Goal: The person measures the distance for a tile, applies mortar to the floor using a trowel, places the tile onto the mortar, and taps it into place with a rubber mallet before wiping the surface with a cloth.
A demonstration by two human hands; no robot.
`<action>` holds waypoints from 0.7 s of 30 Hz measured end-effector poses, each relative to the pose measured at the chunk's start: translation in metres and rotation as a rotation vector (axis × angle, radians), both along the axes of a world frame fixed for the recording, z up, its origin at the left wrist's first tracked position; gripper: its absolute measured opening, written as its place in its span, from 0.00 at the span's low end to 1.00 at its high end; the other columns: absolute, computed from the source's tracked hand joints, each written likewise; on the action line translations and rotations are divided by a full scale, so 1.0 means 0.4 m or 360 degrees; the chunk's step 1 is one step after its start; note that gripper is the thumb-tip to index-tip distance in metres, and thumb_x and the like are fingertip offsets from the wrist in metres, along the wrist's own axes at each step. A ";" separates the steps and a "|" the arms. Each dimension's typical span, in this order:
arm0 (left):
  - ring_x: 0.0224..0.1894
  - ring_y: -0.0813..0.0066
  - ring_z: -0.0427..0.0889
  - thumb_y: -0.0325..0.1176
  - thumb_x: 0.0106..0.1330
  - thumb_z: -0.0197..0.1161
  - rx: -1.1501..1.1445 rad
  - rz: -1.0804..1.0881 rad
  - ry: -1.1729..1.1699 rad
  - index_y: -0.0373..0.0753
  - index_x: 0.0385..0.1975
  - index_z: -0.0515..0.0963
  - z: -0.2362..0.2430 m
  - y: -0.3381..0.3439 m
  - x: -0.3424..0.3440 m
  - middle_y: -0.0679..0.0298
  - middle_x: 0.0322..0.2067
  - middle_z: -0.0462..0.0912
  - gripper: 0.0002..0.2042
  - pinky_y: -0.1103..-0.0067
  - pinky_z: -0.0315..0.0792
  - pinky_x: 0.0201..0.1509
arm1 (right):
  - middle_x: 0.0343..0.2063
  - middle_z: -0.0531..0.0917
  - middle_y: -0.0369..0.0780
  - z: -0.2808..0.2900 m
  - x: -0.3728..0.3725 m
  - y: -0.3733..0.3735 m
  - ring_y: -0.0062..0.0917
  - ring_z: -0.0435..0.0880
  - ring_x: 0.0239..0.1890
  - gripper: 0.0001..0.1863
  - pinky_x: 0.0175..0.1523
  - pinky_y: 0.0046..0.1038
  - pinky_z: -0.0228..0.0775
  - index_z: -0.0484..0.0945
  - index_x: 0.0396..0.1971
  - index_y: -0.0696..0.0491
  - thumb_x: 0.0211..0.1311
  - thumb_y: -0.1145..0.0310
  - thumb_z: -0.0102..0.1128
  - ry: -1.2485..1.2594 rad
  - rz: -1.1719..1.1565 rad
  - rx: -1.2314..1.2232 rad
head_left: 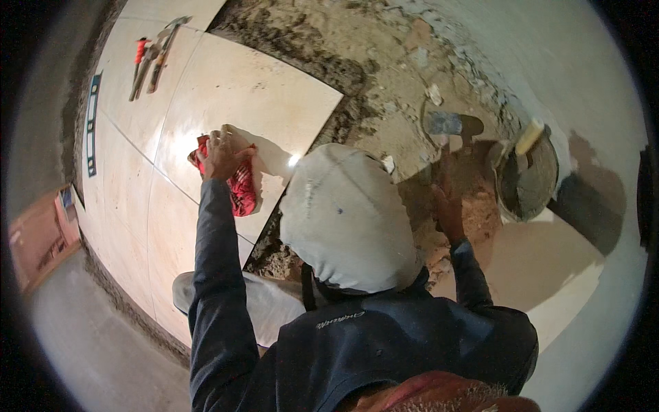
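My left hand (pixel 221 154) rests on a crumpled red cloth (pixel 241 192), fingers bent over it, pressing it to a large pale floor tile (pixel 274 89). My right hand (pixel 449 209) is low over the earth in shadow, closed round the handle of what looks like a mallet (pixel 449 123). That tool's head, grey on one side and dark on the other, points away from me; shadow blurs the grip. Between my arms a knee in light trousers (pixel 350 220) hides part of the tile edge and the ground.
A bucket (pixel 525 178) of grey mix, with a pale yellow handle (pixel 529 136) sticking out, stands right by the wall. Several hand tools (pixel 159 55), one red-handled, lie far left. A spirit level (pixel 93 123) lies along the left edge. Rough earth (pixel 391 82) borders the tiles.
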State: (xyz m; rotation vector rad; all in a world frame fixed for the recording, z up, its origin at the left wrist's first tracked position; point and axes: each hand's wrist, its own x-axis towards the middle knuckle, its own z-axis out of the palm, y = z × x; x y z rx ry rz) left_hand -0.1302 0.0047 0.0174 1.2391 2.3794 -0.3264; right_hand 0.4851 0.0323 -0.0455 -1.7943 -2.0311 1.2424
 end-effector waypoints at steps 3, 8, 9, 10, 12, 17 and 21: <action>0.79 0.46 0.49 0.64 0.63 0.64 0.0224 -0.0147 0.0233 0.49 0.77 0.54 -0.037 -0.081 -0.044 0.52 0.77 0.54 0.46 0.35 0.44 0.73 | 0.34 0.78 0.46 -0.072 0.204 -0.053 0.34 0.79 0.32 0.27 0.38 0.40 0.74 0.72 0.58 0.62 0.74 0.54 0.57 -0.0223 -0.0176 -0.0169; 0.78 0.42 0.50 0.64 0.64 0.63 0.0241 -0.0121 0.0290 0.50 0.74 0.64 0.095 -0.198 -0.239 0.48 0.76 0.55 0.41 0.40 0.53 0.73 | 0.37 0.81 0.50 0.030 0.154 0.021 0.43 0.83 0.36 0.23 0.39 0.43 0.77 0.75 0.52 0.61 0.73 0.55 0.59 -0.1067 0.0494 0.0503; 0.77 0.40 0.51 0.62 0.65 0.65 0.0296 -0.0099 0.0309 0.48 0.73 0.65 0.111 -0.227 -0.305 0.47 0.76 0.56 0.40 0.44 0.54 0.74 | 0.38 0.82 0.52 0.016 0.145 0.073 0.45 0.84 0.37 0.21 0.41 0.44 0.78 0.75 0.51 0.60 0.73 0.56 0.59 -0.0986 0.0337 0.0425; 0.77 0.39 0.52 0.61 0.65 0.66 0.0345 -0.0063 0.0339 0.47 0.72 0.66 0.136 -0.267 -0.361 0.46 0.75 0.56 0.39 0.48 0.55 0.76 | 0.38 0.82 0.52 0.022 0.079 0.141 0.46 0.84 0.38 0.21 0.42 0.44 0.78 0.75 0.50 0.60 0.72 0.56 0.59 -0.0848 0.0415 0.0524; 0.76 0.39 0.54 0.56 0.67 0.67 0.0387 0.0101 0.0358 0.44 0.71 0.68 0.192 -0.307 -0.418 0.44 0.73 0.60 0.36 0.55 0.56 0.77 | 0.40 0.82 0.51 0.079 -0.107 0.279 0.47 0.84 0.41 0.17 0.45 0.44 0.78 0.76 0.50 0.57 0.72 0.59 0.59 -0.0760 0.0782 0.0721; 0.77 0.49 0.57 0.52 0.70 0.65 0.0222 -0.0557 0.1089 0.46 0.71 0.67 0.427 -0.700 -0.598 0.48 0.72 0.64 0.33 0.57 0.55 0.78 | 0.34 0.83 0.47 0.240 -0.848 0.501 0.42 0.84 0.40 0.09 0.45 0.39 0.75 0.77 0.35 0.54 0.70 0.64 0.61 0.0154 0.0790 0.0628; 0.76 0.54 0.60 0.57 0.72 0.59 0.0469 0.0444 0.0892 0.46 0.72 0.67 0.657 -0.750 -0.412 0.52 0.72 0.65 0.33 0.61 0.54 0.79 | 0.30 0.84 0.40 0.367 -1.131 0.628 0.29 0.81 0.32 0.11 0.41 0.32 0.73 0.82 0.38 0.53 0.70 0.60 0.64 0.0674 0.1002 0.0435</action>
